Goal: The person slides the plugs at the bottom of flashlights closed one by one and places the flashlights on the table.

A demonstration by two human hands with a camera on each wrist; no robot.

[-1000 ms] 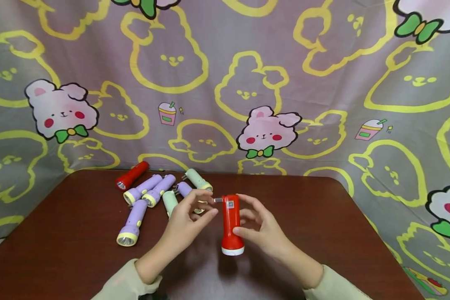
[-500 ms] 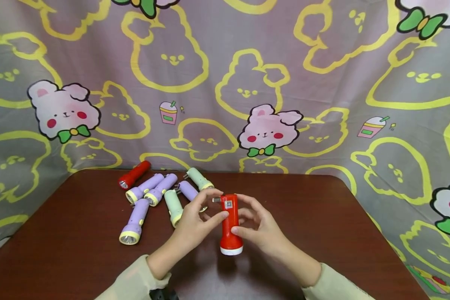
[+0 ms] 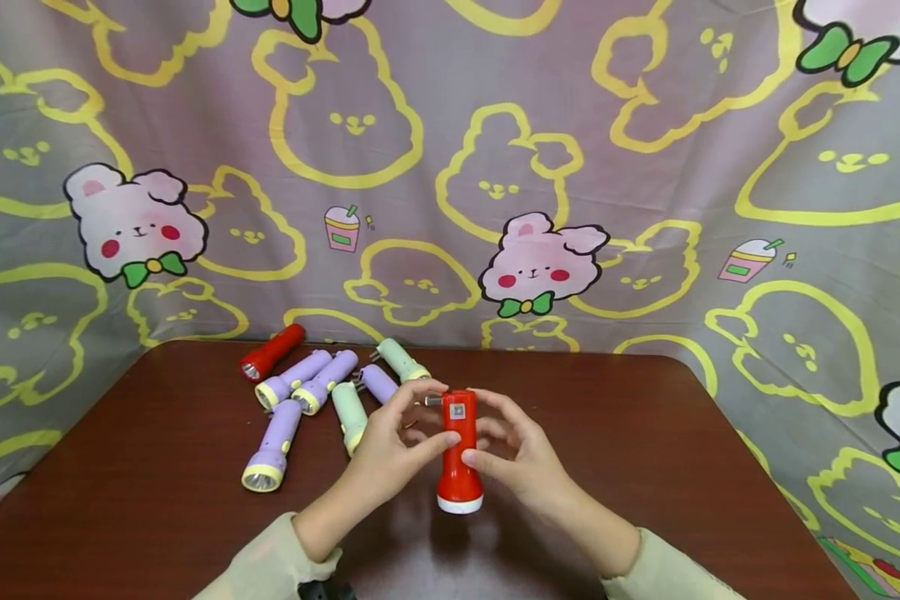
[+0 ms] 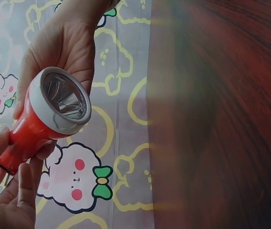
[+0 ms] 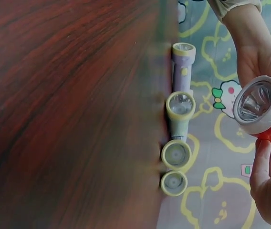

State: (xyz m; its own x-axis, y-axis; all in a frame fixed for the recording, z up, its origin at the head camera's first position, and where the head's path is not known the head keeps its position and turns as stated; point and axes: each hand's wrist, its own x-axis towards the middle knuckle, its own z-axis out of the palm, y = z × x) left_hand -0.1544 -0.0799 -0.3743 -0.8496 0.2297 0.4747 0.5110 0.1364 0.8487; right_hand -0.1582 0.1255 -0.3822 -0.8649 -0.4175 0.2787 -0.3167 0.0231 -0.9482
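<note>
A red flashlight (image 3: 461, 479) with a white rim hangs upright above the table, lens end down. Metal plug prongs (image 3: 433, 401) stick out to the left near its top. My right hand (image 3: 525, 454) holds it from the right, thumb on the front of the body. From the left, my left hand (image 3: 390, 442) grips it too, thumb on the body and index finger by the top edge above the prongs. The clear lens (image 4: 66, 98) faces the camera in the left wrist view. Fingers behind the body are partly hidden.
On the brown table (image 3: 607, 483), several flashlights lie to the left: a red one (image 3: 272, 352), purple ones (image 3: 276, 442) and green ones (image 3: 349, 414). One purple flashlight (image 3: 378, 383) lies just behind my left hand. A patterned cloth (image 3: 405, 200) hangs behind the table.
My left hand has moved right from beside the prongs onto the red flashlight, its thumb now on the body. The right hand keeps its hold. The view has shifted slightly.
</note>
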